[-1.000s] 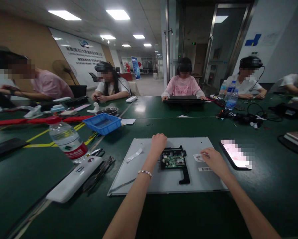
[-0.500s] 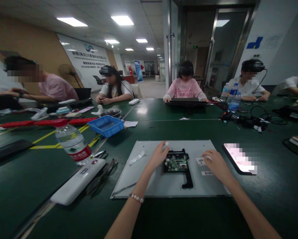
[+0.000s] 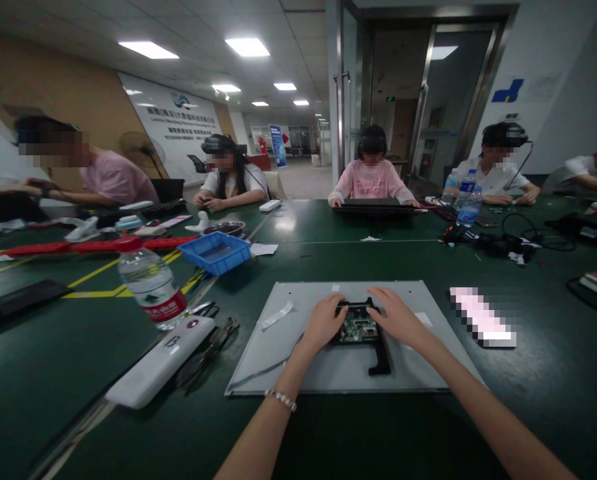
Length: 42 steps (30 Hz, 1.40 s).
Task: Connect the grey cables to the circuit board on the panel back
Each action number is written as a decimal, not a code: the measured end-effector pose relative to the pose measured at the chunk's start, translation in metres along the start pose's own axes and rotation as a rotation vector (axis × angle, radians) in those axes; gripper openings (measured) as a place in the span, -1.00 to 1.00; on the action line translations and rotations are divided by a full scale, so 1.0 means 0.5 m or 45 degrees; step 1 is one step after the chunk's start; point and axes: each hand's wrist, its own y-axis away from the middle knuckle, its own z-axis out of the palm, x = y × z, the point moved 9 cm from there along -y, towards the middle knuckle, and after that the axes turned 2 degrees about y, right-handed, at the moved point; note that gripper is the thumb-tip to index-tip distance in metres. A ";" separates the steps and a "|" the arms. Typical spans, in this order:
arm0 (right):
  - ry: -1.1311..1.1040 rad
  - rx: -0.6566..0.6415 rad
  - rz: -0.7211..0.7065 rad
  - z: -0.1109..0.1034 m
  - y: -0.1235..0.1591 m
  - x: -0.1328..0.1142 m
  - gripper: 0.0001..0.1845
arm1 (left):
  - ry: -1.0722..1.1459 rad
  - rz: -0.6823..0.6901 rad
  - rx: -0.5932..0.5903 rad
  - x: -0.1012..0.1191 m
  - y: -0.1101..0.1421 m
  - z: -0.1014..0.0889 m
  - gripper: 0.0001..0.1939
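A flat grey panel (image 3: 303,373) lies on the table in front of me. On it sits a green circuit board (image 3: 359,328) in a black plastic bracket (image 3: 380,360), with an arm of the bracket reaching toward me. At the bracket's upper left edge, my left hand (image 3: 324,321) has its fingers curled against the plastic. My right hand (image 3: 397,316) grips the opposite upper corner, thumb and fingers bent around it. Parts of the bracket are hidden under the fingers. A thin cable (image 3: 273,368) runs across the panel beneath my left wrist.
Left of the panel are a white power bank (image 3: 161,360), eyeglasses (image 3: 208,353), a water bottle (image 3: 153,287) and a blue tray (image 3: 213,252). A phone (image 3: 483,319) lies on the right. Several people sit around the green table (image 3: 543,393).
My left hand has come down from the panel's top onto the bracket's left side. The right hand has moved left, from the labels to the bracket's upper right corner.
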 end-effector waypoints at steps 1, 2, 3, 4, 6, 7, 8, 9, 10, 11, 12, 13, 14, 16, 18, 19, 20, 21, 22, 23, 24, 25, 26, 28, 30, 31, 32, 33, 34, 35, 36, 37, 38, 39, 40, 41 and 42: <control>-0.022 -0.013 -0.015 0.012 -0.011 -0.010 -0.52 | 0.000 0.009 0.007 0.001 0.000 -0.001 -0.75; -0.042 -0.017 -0.028 0.025 -0.020 -0.018 -0.52 | 0.004 0.018 0.012 0.002 0.001 -0.002 -0.75; -0.061 -0.016 -0.040 0.038 -0.027 -0.024 -0.53 | 0.011 0.028 0.016 0.003 0.001 -0.003 -0.75; -0.075 -0.004 -0.045 0.049 -0.032 -0.026 -0.53 | 0.020 0.040 0.019 0.006 0.002 -0.003 -0.75; -0.088 0.037 -0.029 0.065 -0.036 -0.023 -0.55 | 0.042 0.055 0.027 0.010 0.003 -0.006 -0.75; -0.086 0.059 -0.008 0.071 -0.036 -0.018 -0.56 | 0.051 0.054 0.034 0.012 0.004 -0.007 -0.76; -0.082 0.077 0.017 0.074 -0.034 -0.011 -0.58 | 0.057 0.046 0.043 0.013 0.004 -0.009 -0.77; -0.078 0.094 0.040 0.076 -0.032 -0.005 -0.59 | 0.059 0.034 0.056 0.014 0.005 -0.011 -0.78; -0.076 0.108 0.055 0.076 -0.030 -0.001 -0.60 | 0.060 0.019 0.067 0.014 0.005 -0.013 -0.79; -0.076 0.118 0.060 0.075 -0.027 0.001 -0.60 | 0.058 0.006 0.077 0.013 0.005 -0.015 -0.80; -0.076 0.128 0.060 0.074 -0.025 0.002 -0.61 | 0.055 -0.006 0.084 0.013 0.005 -0.016 -0.81; -0.075 0.139 0.054 0.071 -0.023 0.001 -0.62 | 0.050 -0.016 0.092 0.012 0.005 -0.018 -0.81; -0.074 0.148 0.047 0.069 -0.022 -0.001 -0.62 | 0.045 -0.023 0.097 0.012 0.006 -0.019 -0.81; -0.073 0.161 0.043 0.065 -0.021 -0.006 -0.63 | 0.031 -0.030 0.106 0.011 0.006 -0.022 -0.81; -0.079 0.173 0.044 0.061 -0.020 -0.010 -0.64 | 0.012 -0.026 0.116 0.011 0.008 -0.024 -0.81; -0.083 0.178 0.045 0.060 -0.020 -0.012 -0.64 | 0.001 -0.024 0.119 0.011 0.009 -0.025 -0.81; -0.087 0.183 0.046 0.059 -0.020 -0.013 -0.64 | -0.008 -0.024 0.121 0.010 0.009 -0.025 -0.80; -0.090 0.187 0.048 0.057 -0.019 -0.014 -0.64 | -0.016 -0.026 0.121 0.009 0.009 -0.026 -0.79; -0.094 0.191 0.050 0.056 -0.019 -0.015 -0.64 | -0.019 -0.028 0.120 0.008 0.010 -0.026 -0.77; -0.097 0.194 0.051 0.055 -0.018 -0.016 -0.65 | -0.021 -0.031 0.118 0.006 0.010 -0.026 -0.75; -0.100 0.199 0.052 0.054 -0.017 -0.016 -0.65 | -0.021 -0.033 0.117 0.005 0.009 -0.026 -0.73; -0.104 0.205 0.051 0.053 -0.016 -0.017 -0.65 | -0.019 -0.034 0.116 0.004 0.009 -0.026 -0.71; -0.108 0.212 0.051 0.051 -0.015 -0.018 -0.66 | -0.017 -0.035 0.113 0.004 0.009 -0.026 -0.70; -0.120 0.222 0.053 0.049 -0.013 -0.019 -0.66 | -0.011 -0.036 0.109 0.004 0.008 -0.027 -0.69; -0.134 0.219 0.053 0.048 -0.012 -0.021 -0.67 | -0.005 -0.038 0.108 0.006 0.009 -0.029 -0.69; -0.141 0.218 0.052 0.048 -0.011 -0.022 -0.67 | -0.002 -0.038 0.109 0.008 0.009 -0.030 -0.70; -0.147 0.217 0.049 0.047 -0.011 -0.024 -0.68 | 0.001 -0.039 0.111 0.009 0.009 -0.032 -0.70; -0.153 0.217 0.047 0.047 -0.012 -0.025 -0.68 | 0.006 -0.040 0.112 0.010 0.009 -0.033 -0.70; -0.160 0.217 0.047 0.047 -0.012 -0.026 -0.68 | 0.011 -0.041 0.109 0.010 0.009 -0.033 -0.69; -0.166 0.219 0.050 0.047 -0.012 -0.026 -0.68 | 0.016 -0.043 0.103 0.009 0.009 -0.033 -0.69; -0.171 0.220 0.056 0.047 -0.013 -0.026 -0.68 | 0.019 -0.047 0.094 0.008 0.009 -0.032 -0.68; -0.175 0.221 0.062 0.048 -0.013 -0.025 -0.68 | 0.021 -0.054 0.085 0.005 0.009 -0.031 -0.68; -0.177 0.220 0.067 0.049 -0.014 -0.025 -0.67 | 0.021 -0.061 0.078 0.002 0.009 -0.029 -0.68; -0.177 0.221 0.073 0.050 -0.014 -0.024 -0.67 | 0.019 -0.065 0.075 0.000 0.008 -0.028 -0.68; -0.174 0.220 0.077 0.052 -0.015 -0.023 -0.67 | 0.017 -0.067 0.078 -0.003 0.008 -0.029 -0.68; -0.170 0.218 0.083 0.053 -0.015 -0.022 -0.66 | 0.014 -0.065 0.082 -0.004 0.007 -0.029 -0.69; -0.166 0.215 0.089 0.055 -0.016 -0.021 -0.66 | 0.012 -0.060 0.088 -0.004 0.006 -0.030 -0.69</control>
